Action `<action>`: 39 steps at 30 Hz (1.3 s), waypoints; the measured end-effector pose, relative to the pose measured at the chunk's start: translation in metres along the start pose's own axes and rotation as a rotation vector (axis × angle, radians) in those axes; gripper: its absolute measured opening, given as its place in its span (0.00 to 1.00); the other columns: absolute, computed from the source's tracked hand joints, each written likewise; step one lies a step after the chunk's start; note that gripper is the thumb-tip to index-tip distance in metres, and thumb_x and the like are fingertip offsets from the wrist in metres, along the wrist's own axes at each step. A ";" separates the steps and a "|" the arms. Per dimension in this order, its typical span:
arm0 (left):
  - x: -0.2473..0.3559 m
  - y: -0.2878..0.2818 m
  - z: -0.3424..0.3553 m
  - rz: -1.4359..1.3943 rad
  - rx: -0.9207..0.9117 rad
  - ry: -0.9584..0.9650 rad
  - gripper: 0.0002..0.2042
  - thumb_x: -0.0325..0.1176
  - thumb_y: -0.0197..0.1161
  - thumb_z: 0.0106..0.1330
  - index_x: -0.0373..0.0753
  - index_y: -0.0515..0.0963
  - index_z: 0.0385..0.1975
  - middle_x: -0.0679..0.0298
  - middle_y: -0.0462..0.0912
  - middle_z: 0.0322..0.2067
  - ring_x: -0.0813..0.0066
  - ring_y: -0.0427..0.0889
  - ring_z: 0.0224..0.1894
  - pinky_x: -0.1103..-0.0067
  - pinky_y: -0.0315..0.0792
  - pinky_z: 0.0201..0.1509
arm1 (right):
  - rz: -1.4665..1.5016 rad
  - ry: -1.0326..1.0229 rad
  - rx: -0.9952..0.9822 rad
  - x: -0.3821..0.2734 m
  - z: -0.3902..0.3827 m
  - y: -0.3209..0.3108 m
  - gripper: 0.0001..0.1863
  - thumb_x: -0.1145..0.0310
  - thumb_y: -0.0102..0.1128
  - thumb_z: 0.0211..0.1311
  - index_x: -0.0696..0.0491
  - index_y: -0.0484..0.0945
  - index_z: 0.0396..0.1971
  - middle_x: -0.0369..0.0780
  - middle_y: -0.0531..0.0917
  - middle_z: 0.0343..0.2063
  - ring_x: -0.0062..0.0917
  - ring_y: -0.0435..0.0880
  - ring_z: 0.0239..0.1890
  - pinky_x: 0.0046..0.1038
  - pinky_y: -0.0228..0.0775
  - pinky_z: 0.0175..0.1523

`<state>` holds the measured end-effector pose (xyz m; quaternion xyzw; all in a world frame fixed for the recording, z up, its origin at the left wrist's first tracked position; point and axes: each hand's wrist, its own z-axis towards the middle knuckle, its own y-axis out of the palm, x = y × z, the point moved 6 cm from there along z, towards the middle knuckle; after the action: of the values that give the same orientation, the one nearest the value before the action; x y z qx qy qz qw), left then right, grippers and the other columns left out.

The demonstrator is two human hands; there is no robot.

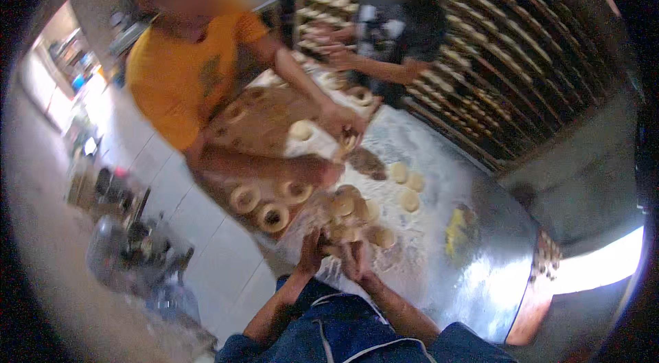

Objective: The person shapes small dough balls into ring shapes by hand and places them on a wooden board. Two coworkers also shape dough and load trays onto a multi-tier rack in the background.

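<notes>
Low over the near edge of a floured metal table [439,253], my left hand [312,252] and my right hand [355,261] are close together, fingers curled. Between them is a small pale piece of dough [331,251], partly covered by my fingers and blurred. Just beyond my hands, round dough pieces [342,205] lie in a loose pile on the flour. A few flat dough rounds [410,200] rest farther right. To the left, dough rings [274,217] sit along the edge of a brown board [264,119].
Across the table a person in an orange shirt [168,74] reaches over the board, hands near the dough. Another person in a dark shirt [405,37] stands at the far end. A rack [508,40] with rows of pale pieces stands at right. A yellow patch [458,231] marks the tabletop.
</notes>
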<state>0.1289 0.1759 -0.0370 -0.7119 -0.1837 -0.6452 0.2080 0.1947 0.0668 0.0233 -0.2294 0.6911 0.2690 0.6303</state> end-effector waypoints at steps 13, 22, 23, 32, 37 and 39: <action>-0.151 -0.014 0.003 -0.621 -0.098 -0.216 0.18 0.45 0.45 0.73 0.39 0.70 0.52 0.61 0.75 0.41 0.68 0.75 0.42 0.70 0.73 0.48 | -0.527 0.043 0.139 0.005 -0.010 0.007 0.21 0.54 0.45 0.71 0.59 0.77 0.38 0.51 0.79 0.41 0.37 0.78 0.43 0.39 0.68 0.48; -0.033 -0.103 0.043 -0.164 0.381 0.185 0.16 0.46 0.49 0.72 0.39 0.74 0.35 0.65 0.77 0.30 0.74 0.77 0.32 0.77 0.74 0.33 | -0.223 -0.055 -0.314 -0.053 0.058 0.062 0.17 0.57 0.54 0.63 0.56 0.78 0.39 0.37 0.80 0.31 0.25 0.78 0.34 0.29 0.72 0.39; -0.010 -0.125 0.050 -0.229 0.399 0.194 0.17 0.47 0.48 0.72 0.39 0.73 0.34 0.65 0.77 0.29 0.75 0.76 0.30 0.77 0.72 0.31 | -0.259 -0.156 -0.323 -0.062 0.073 0.073 0.16 0.57 0.58 0.60 0.56 0.78 0.37 0.37 0.79 0.29 0.24 0.78 0.32 0.29 0.72 0.38; 0.026 -0.241 0.161 0.825 0.486 0.043 0.17 0.45 0.59 0.64 0.34 0.74 0.33 0.54 0.78 0.28 0.62 0.76 0.29 0.68 0.67 0.31 | -1.038 -0.100 -0.084 -0.012 0.191 0.089 0.30 0.56 0.68 0.44 0.60 0.73 0.45 0.53 0.82 0.37 0.45 0.81 0.44 0.40 0.72 0.49; 0.051 -0.220 0.168 0.853 0.321 0.300 0.18 0.41 0.69 0.55 0.35 0.76 0.38 0.51 0.79 0.28 0.54 0.78 0.32 0.64 0.70 0.38 | -1.088 0.076 0.208 0.003 0.153 -0.059 0.18 0.64 0.61 0.55 0.52 0.77 0.46 0.48 0.83 0.37 0.42 0.80 0.44 0.41 0.72 0.49; 0.048 -0.223 0.166 0.771 0.312 0.160 0.17 0.40 0.68 0.56 0.36 0.76 0.39 0.51 0.79 0.30 0.54 0.77 0.35 0.63 0.69 0.40 | -1.195 0.067 0.126 -0.013 0.136 -0.063 0.19 0.62 0.63 0.53 0.53 0.77 0.45 0.49 0.82 0.39 0.44 0.78 0.47 0.43 0.70 0.52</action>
<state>0.1548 0.4527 0.0108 -0.6361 0.0176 -0.5378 0.5530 0.3392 0.1091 0.0230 -0.5486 0.4766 -0.1806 0.6628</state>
